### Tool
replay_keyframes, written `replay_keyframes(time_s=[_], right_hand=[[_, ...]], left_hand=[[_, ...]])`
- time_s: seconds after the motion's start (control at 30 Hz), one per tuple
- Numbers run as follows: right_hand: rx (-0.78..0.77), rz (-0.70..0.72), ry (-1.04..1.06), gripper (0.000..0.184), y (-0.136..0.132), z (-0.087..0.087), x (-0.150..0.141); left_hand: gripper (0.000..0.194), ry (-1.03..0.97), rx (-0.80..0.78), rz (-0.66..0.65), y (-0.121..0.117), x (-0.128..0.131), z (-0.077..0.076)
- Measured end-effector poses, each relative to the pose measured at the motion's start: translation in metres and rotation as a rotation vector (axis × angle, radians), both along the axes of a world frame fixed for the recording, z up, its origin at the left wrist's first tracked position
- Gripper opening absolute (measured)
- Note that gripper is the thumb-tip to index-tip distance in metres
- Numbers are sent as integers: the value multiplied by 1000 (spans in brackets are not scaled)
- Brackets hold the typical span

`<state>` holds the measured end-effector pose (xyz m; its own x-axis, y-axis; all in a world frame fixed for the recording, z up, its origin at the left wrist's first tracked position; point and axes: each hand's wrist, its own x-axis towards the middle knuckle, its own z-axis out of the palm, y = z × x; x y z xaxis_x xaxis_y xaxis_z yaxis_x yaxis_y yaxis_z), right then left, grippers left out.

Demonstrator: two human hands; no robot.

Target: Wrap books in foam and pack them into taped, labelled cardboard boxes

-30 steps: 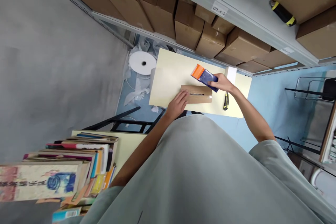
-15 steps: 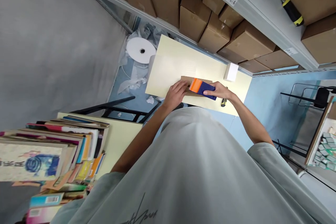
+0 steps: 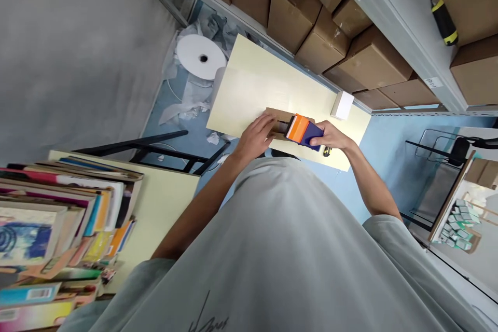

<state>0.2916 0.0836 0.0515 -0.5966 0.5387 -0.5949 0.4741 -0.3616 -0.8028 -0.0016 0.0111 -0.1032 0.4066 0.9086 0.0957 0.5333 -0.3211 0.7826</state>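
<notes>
A small brown cardboard box (image 3: 280,113) lies on the cream tabletop (image 3: 252,72), a dark gap running along its top. My left hand (image 3: 254,137) grips the box's left end, its fingers along the upper side and thumb near the lower edge. In my right hand (image 3: 330,136) is an orange-and-dark-blue block-like item (image 3: 301,129), its kind unclear. The orange end points left over the box and hides much of it; whether it touches cannot be told. Below my right hand, part of a yellow-and-black utility knife (image 3: 327,151) shows.
A white box (image 3: 342,105) stands at the table's right back. Shelves of brown cartons (image 3: 291,23) line the far side, with a yellow-and-black tool (image 3: 444,21) on an upper shelf. A large white roll (image 3: 200,57) sits left of the table; stacked books (image 3: 73,202) are at lower left.
My right hand has brought the orange-and-blue item down over the cardboard box and tilted it, orange end left. My left hand stays on the box. The camera view has shifted.
</notes>
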Motion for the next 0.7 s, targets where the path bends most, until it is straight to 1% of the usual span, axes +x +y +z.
replay_keyframes(time_s=[0.1,0.2,0.33,0.47,0.6,0.67,0.7], right_hand=[[13,-12,-27,80,5,-14,-1],[-3,-12,-43,78,12,-21,1],[-32,45,-57,77,22,-27,6],[-41,111,-81,74,33,-40,4],[-65,156,-86,71,44,-50,1],[-75,169,-86,69,48,-51,1],[-78,174,-84,69,49,-51,2]], left_hand=[[54,2,-22,0,0,-1,-2],[46,19,-47,12,1,0,-5],[41,13,-45,33,4,4,-9],[40,-9,-69,60,7,7,-8],[39,-64,-142,108,8,9,0],[38,-107,-177,159,7,11,11],[37,-130,-196,208,6,12,18]])
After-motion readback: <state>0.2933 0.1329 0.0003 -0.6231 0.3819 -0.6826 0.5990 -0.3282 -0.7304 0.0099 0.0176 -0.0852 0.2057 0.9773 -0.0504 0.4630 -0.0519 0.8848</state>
